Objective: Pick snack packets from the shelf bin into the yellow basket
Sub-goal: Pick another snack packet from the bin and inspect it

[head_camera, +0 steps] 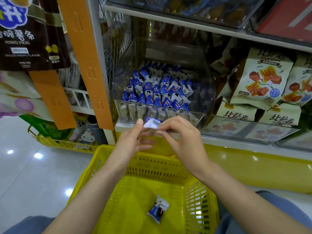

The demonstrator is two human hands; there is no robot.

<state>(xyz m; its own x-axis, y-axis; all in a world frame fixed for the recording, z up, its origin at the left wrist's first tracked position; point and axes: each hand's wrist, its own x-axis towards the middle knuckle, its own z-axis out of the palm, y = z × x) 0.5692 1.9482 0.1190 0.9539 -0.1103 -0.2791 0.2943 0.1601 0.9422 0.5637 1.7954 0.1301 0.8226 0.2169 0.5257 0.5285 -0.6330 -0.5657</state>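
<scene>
I pinch a blue-and-white packet (152, 123) between my left hand (133, 141) and right hand (182, 139), fingertips curled on its edges. It sits just in front of the clear bin (208, 92) of like packets, above the yellow basket (152, 164). A second packet (158, 208) lies on the basket floor.

Basket (101, 159) below shelf bin (207, 98)

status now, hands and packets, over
Left hand and right hand both pinching one packet in front of the bin. A second packet lying in the basket. Nothing blocking the drop.
</scene>
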